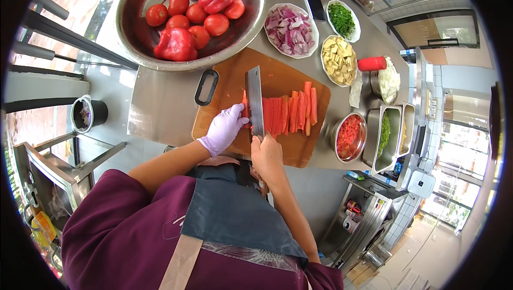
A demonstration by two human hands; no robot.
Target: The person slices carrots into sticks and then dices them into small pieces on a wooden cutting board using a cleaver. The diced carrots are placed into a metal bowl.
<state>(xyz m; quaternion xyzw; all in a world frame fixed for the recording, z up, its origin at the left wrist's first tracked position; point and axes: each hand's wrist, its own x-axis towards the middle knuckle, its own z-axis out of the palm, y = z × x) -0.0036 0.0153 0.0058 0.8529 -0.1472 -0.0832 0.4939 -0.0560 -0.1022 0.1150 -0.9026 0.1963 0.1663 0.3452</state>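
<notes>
My left hand, in a pale purple glove, pinches a slim carrot piece on the wooden cutting board. Just right of that piece, the blade of a cleaver points away from me. My bare right hand grips the cleaver at its near end; the fingers mostly cover the handle. To the blade's right lies a row of cut carrot sticks and slices, side by side on the board. A few small orange scraps dot the wood.
A large steel bowl of tomatoes and red bell peppers overlaps the board's far edge. Plates of chopped onion, yellow pieces and greens stand at right, near a phone and a bowl of diced red vegetable.
</notes>
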